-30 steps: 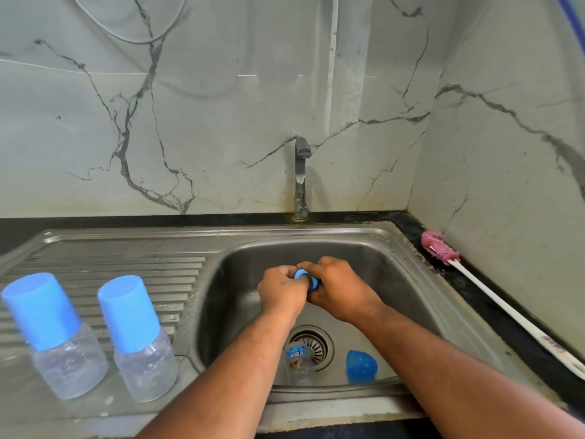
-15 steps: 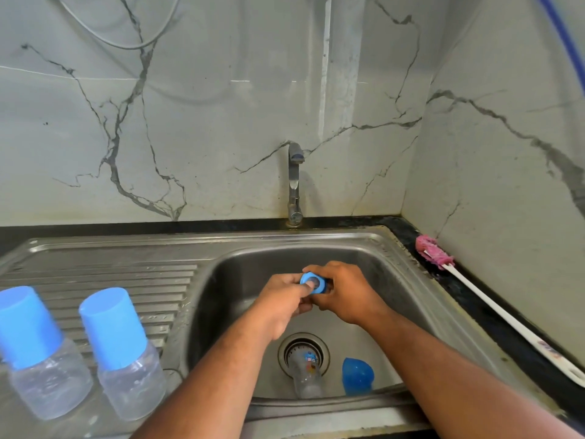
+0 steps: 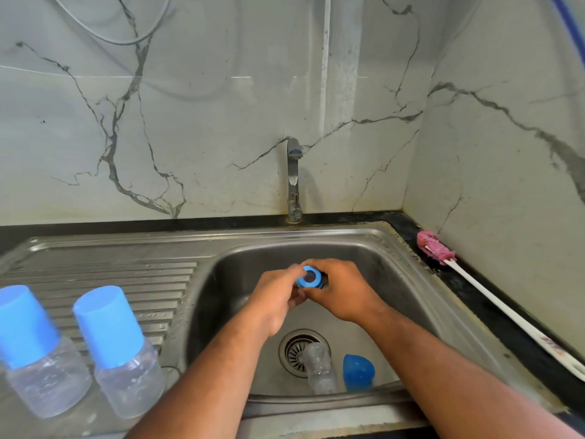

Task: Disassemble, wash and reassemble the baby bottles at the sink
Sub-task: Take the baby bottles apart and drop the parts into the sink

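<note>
1. Fingers (image 3: pixel 326 265) of the right hand (image 3: pixel 343 291) are curled round a blue ring (image 3: pixel 309 277), which is gripped from its right side with the open face turned up towards the camera.
2. The ring's left edge is pinched by the curled fingers (image 3: pixel 292 273) of the left hand (image 3: pixel 277 301); that hand is blurred, so the exact hold cannot be made out.
3. The ring is held over the basin of the sink (image 3: pixel 234 280), in front of the tap (image 3: pixel 293 179) and clear of the basin floor.
4. A clear bottle body (image 3: pixel 318 370) is seen lying on the basin floor, partly over the drain strainer (image 3: pixel 292 348), with a blue cap (image 3: pixel 357 372) just beside it on the right.
5. One capped bottle (image 3: pixel 34 350) and a second capped bottle (image 3: pixel 117 350) are stood upright, near each other, on the ribbed drainboard (image 3: pixel 126 280) at the left.
6. A pink-headed brush (image 3: pixel 503 307) is laid on the black tabletop (image 3: pixel 474 301) along the right wall.
</note>
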{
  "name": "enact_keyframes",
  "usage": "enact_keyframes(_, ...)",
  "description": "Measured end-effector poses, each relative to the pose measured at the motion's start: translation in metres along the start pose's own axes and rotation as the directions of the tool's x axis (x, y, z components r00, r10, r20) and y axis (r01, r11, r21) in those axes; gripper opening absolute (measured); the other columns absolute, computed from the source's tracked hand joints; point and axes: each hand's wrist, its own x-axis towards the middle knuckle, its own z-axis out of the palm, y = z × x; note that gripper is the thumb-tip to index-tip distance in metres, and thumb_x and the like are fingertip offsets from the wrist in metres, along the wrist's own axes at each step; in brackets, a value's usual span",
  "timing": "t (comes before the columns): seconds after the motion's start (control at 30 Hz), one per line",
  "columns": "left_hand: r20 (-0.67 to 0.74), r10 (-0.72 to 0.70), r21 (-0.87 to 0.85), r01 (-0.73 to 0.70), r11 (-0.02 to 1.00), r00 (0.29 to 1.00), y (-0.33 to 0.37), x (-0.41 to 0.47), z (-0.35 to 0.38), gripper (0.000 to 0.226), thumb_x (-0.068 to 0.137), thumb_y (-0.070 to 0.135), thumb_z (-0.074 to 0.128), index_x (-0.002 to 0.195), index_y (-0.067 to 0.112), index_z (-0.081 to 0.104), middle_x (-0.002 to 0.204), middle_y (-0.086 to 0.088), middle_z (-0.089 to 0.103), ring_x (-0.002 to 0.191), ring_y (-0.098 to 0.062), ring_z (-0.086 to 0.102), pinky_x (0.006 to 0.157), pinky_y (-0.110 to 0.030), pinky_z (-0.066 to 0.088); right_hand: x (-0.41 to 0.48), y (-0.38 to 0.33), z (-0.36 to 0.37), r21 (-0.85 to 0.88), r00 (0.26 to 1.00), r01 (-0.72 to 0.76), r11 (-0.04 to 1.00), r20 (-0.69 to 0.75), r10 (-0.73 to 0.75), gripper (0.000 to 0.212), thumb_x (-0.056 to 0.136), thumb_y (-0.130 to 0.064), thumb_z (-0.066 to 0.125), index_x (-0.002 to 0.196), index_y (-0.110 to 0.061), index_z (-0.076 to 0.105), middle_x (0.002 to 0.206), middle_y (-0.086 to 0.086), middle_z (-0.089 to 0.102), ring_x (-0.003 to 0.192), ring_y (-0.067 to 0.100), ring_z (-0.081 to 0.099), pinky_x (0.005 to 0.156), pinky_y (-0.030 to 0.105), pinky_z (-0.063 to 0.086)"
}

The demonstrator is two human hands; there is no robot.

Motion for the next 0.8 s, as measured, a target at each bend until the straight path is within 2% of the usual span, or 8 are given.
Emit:
enact_keyframes(0.17,0.029,-0.139,-0.032,0.14,0.99,0.99,-0.003,-0.001,0.002,0.023,0.104,0.024,0.055,0.108,0.005,0.068,0.075,-0.008,0.066,0.073,-0.02,0.066,0.075,-0.032,0.055,-0.002,0.01,0.0,0.212,0.979,-0.187,0.959,0.115,0.166,0.029,0.09,-0.027,0.077,0.118,-0.023,0.069,0.097,0.002,0.075,0.084,0.019,0.074,0.075,0.037,0.064)
enact_keyframes(0.27,0.025,-0.211,-0.084,0.212,0.974,0.977,-0.004,-0.001,-0.001,0.038,0.104,0.038,0.054,0.109,0.004,0.068,0.1,-0.017,0.073,0.091,-0.029,0.072,0.081,-0.037,0.059,-0.001,0.009,0.001,0.342,0.947,-0.307,0.888,0.203,0.25,0.034,0.098,-0.039,0.066,0.127,-0.022,0.061,0.102,0.005,0.075,0.083,0.021,0.076,0.075,0.039,0.064)
enact_keyframes(0.33,0.01,-0.204,-0.13,0.204,0.97,0.979,-0.005,0.0,-0.003,0.035,0.105,0.032,0.053,0.105,0.0,0.067,0.109,-0.021,0.07,0.097,-0.029,0.07,0.081,-0.035,0.06,0.0,0.009,0.001,0.425,0.928,-0.366,0.828,0.226,0.295,0.039,0.099,-0.043,0.062,0.13,-0.02,0.057,0.105,0.007,0.074,0.083,0.023,0.076,0.078,0.043,0.064)
enact_keyframes(0.43,0.002,-0.198,-0.135,0.196,0.971,0.98,-0.007,0.003,-0.003,0.015,0.103,0.003,0.053,0.101,-0.006,0.065,0.112,-0.024,0.065,0.108,-0.029,0.065,0.083,-0.032,0.059,0.001,0.011,0.001,0.469,0.906,-0.423,0.775,0.21,0.368,0.038,0.098,-0.047,0.063,0.125,-0.021,0.056,0.106,0.008,0.073,0.078,0.022,0.075,0.077,0.043,0.064)
enact_keyframes(0.5,-0.028,-0.197,-0.118,0.192,0.974,0.98,-0.009,0.004,-0.004,0.019,0.098,-0.013,0.052,0.114,-0.014,0.061,0.11,-0.024,0.06,0.114,-0.034,0.063,0.086,-0.036,0.057,0.001,0.02,-0.002,0.376,0.878,-0.478,0.794,0.187,0.441,0.036,0.094,-0.048,0.068,0.118,-0.022,0.057,0.102,0.006,0.074,0.075,0.019,0.073,0.071,0.036,0.062)
enact_keyframes(0.6,-0.043,-0.189,-0.104,0.184,0.978,0.981,-0.01,0.005,-0.005,0.026,0.094,-0.021,0.051,0.118,-0.015,0.057,0.12,-0.025,0.057,0.098,-0.035,0.065,0.089,-0.035,0.055,-0.002,0.044,-0.007,0.03,0.772,-0.603,0.797,0.275,0.574,0.043,0.09,-0.049,0.073,0.11,-0.012,0.065,0.102,0.012,0.071,0.077,0.019,0.065,0.066,0.032,0.059)
enact_keyframes(0.7,-0.007,-0.174,-0.095,0.172,0.98,0.985,-0.011,0.005,-0.007,0.014,0.096,-0.009,0.059,0.11,-0.009,0.06,0.115,-0.024,0.064,0.091,-0.031,0.07,0.07,-0.028,0.063,-0.01,0.059,-0.002,-0.293,0.618,-0.647,0.704,0.339,0.709,0.05,0.086,-0.05,0.077,0.103,-0.004,0.068,0.096,0.015,0.07,0.072,0.022,0.062,0.065,0.033,0.059)
enact_keyframes(0.8,0.006,-0.142,-0.016,0.142,0.99,0.99,-0.013,0.004,-0.009,0.016,0.094,0.008,0.069,0.105,-0.002,0.063,0.091,-0.016,0.071,0.074,-0.021,0.073,0.057,-0.025,0.061,-0.017,0.066,0.004,-0.356,0.558,-0.67,0.652,0.337,0.758,0.042,0.09,-0.041,0.075,0.096,-0.001,0.066,0.092,0.015,0.072,0.065,0.021,0.058,0.066,0.034,0.056)
